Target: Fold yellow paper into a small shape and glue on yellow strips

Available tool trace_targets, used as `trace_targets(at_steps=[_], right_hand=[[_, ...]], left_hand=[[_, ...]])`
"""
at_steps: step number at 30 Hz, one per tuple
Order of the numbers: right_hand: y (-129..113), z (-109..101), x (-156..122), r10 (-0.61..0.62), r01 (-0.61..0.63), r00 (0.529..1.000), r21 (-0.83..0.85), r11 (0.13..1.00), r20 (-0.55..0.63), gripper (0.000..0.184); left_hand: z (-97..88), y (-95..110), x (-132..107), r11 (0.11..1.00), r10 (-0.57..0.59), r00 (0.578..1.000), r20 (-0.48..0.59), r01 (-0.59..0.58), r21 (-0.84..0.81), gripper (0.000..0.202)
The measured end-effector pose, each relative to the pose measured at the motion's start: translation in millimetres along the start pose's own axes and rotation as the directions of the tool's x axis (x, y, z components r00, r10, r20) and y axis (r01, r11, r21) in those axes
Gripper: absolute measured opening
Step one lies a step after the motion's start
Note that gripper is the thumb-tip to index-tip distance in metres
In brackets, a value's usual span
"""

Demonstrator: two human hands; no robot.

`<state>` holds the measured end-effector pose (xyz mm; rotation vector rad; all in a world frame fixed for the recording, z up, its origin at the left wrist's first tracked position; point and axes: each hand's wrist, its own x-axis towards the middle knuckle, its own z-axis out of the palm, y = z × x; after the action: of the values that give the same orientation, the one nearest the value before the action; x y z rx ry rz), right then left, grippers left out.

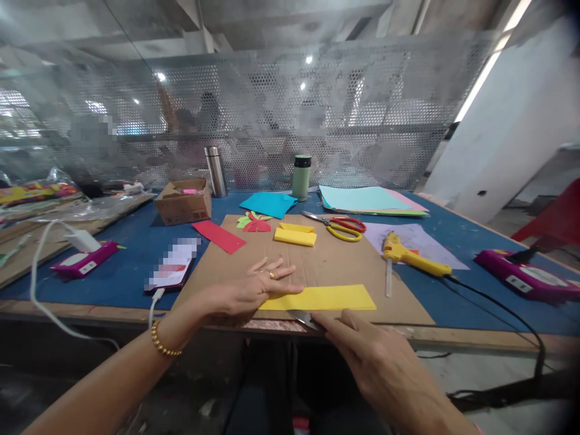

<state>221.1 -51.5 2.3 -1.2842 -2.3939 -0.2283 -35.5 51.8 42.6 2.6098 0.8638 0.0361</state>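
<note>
A folded strip of yellow paper or felt [335, 297] lies on the sheet of brown cardboard [254, 260] near the table's front edge. My left hand [260, 287] rests on the strip's left end, fingers spread and palm down. My right hand [367, 350] is closed around a knife-like metal blade [302, 317], its handle hidden in my grip. The blade points left along the strip's near edge. Beyond my hands lie a folded yellow piece [295, 234], a red strip [220, 236] and red cut-out shapes [257, 225] beside light green ones.
Scissors [338, 225] with red and yellow handles lie behind. A yellow glue gun [419, 261] rests at right, its cable running off the front edge. A phone [174, 266], cardboard box [185, 205], steel flask [216, 172], green bottle [301, 180] and stacked coloured sheets [362, 198] stand around.
</note>
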Motion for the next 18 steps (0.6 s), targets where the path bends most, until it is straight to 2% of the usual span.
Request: trace_targets(at_steps=[4,9,14,18], right_hand=[[-1.0,-3.8,-1.5,-0.003,0.003,1.000,0.023,1.000,0.018,0.044],[-4.2,4.0,4.8,-0.003,0.003,1.000,-0.007,1.000,0.022,0.040],[-3.8,-0.6,4.4,-0.007,0.004,0.999,0.081,0.997,0.041,0.042],[-5.6,-0.8,6.3,0.006,-0.009,0.999,0.072,0.997,0.051,0.042]], left_hand=[[0.6,2.1,0.9,1.000,-0.029,0.999,0.021,0.029,0.010,0.060],[0.8,1.9,1.8,1.000,-0.023,0.999,0.025,0.023,0.004,0.060],[1.5,-2.0,1.5,1.000,0.006,1.000,0.006,-0.006,-0.025,0.064],[1.9,-7.2,2.4,0.999,0.029,0.999,0.023,-0.029,-0.036,0.055]])
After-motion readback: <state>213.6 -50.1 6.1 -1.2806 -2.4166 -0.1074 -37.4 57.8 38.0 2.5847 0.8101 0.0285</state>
